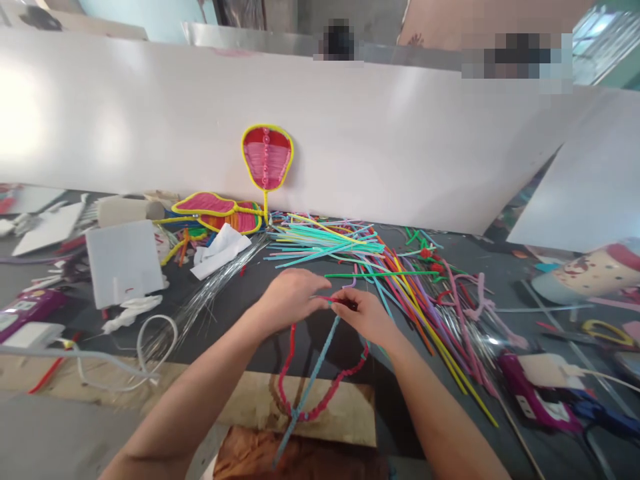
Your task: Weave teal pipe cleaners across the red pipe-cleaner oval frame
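Between my hands hangs a loop of red pipe cleaner [334, 400] with a light blue pipe cleaner [315, 373] running up its middle as a stem. My left hand [293, 300] holds the upper left of the loop, thumb low and index finger stretched above it. My right hand [367, 315] pinches the top of the loop beside it, where the blue stem meets the red. The fingertips of both hands nearly touch, and they partly hide the join. The loop's lower end hangs over a tan board [350, 417] at the table edge.
Beyond my hands lies a pile of turquoise pipe cleaners [325, 243], with multicoloured ones [425, 313] to the right. A yellow-rimmed pink petal shape [267, 160] stands against the white panel [390, 147]. Purple glue guns [535, 393] with cords and scissors [607, 332] lie about.
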{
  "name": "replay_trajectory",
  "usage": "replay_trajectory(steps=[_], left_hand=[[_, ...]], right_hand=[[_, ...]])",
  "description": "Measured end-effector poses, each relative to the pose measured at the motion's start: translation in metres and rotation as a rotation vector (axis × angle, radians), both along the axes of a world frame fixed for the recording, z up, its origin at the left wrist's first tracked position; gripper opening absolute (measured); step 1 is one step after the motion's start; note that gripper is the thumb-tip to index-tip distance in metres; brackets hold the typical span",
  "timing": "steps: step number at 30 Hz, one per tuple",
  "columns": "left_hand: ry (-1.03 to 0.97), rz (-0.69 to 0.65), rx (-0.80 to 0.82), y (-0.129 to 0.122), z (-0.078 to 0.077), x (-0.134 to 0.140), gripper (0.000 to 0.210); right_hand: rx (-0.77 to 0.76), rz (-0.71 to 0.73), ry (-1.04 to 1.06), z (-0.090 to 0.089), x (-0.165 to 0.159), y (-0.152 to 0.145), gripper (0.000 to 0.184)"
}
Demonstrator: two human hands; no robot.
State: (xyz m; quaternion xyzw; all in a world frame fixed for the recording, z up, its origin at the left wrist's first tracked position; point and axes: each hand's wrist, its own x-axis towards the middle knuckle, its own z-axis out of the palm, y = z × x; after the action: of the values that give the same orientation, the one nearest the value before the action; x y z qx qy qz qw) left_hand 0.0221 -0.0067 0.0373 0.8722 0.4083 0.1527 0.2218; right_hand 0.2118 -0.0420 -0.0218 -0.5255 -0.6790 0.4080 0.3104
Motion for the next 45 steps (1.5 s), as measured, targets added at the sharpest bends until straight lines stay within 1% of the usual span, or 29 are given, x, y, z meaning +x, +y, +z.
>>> replay_trajectory(steps=[1,2,4,6,8,11,14,17,20,22,25,27,29,32,34,36,40,45], left_hand=[[0.113,-0.049,0.035,-0.002,-0.002,0.006,0.019],[0.189,-0.065,0.055,-0.002,-0.004,0.01,0.017],[0.255,-0.054,0.048,0.001,-0.011,0.013,0.019],[0.231,-0.005,-0.001,0.005,-0.015,0.008,0.021],[0.18,0.07,-0.058,0.009,-0.018,0.001,0.021],[0.112,0.163,-0.101,0.012,-0.02,-0.01,0.022],[0.095,0.189,-0.1,0.012,-0.023,-0.016,0.021],[0.125,0.165,-0.137,0.011,-0.024,-0.021,0.021],[0.098,0.087,-0.171,0.009,-0.024,-0.021,0.028],[0.046,0.013,-0.148,0.008,-0.023,-0.016,0.034],[0.018,-0.1,-0.107,0.006,-0.022,-0.005,0.027],[0.015,-0.121,-0.134,0.006,-0.022,-0.001,0.023],[0.003,-0.074,-0.187,0.008,-0.023,-0.001,0.021],[-0.034,0.024,-0.237,0.012,-0.024,-0.008,0.021],[-0.068,0.052,-0.269,0.014,-0.025,-0.015,0.021],[-0.097,0.065,-0.289,0.015,-0.027,-0.019,0.022],[-0.11,0.105,-0.279,0.016,-0.03,-0.024,0.022],[-0.093,0.123,-0.28,0.018,-0.029,-0.028,0.022]], right_hand=[[-0.012,0.022,0.015,0.0,0.0,0.0,0.022],[-0.036,0.048,0.04,0.001,0.002,0.0,0.025],[-0.114,0.087,0.128,0.001,0.008,0.003,0.032],[-0.217,0.074,0.249,0.0,0.016,0.006,0.038],[-0.3,0.029,0.345,-0.002,0.023,0.009,0.041],[-0.353,0.036,0.362,-0.005,0.025,0.01,0.04],[-0.347,0.074,0.318,-0.004,0.019,0.009,0.035],[-0.324,0.09,0.287,-0.002,0.012,0.007,0.029],[-0.303,0.087,0.255,0.0,0.006,0.006,0.025],[-0.29,0.075,0.25,0.001,0.003,0.004,0.026],[-0.264,0.069,0.275,-0.001,-0.001,0.002,0.029],[-0.252,0.085,0.288,-0.001,0.0,0.002,0.03],[-0.237,0.09,0.272,-0.002,0.003,0.003,0.031],[-0.2,0.052,0.194,-0.002,0.009,0.005,0.034],[-0.201,0.049,0.149,-0.002,0.011,0.005,0.037],[-0.23,0.087,0.143,-0.002,0.01,0.004,0.037],[-0.305,0.173,0.153,-0.002,0.005,0.003,0.031],[-0.345,0.161,0.172,-0.004,0.004,0.003,0.022]])
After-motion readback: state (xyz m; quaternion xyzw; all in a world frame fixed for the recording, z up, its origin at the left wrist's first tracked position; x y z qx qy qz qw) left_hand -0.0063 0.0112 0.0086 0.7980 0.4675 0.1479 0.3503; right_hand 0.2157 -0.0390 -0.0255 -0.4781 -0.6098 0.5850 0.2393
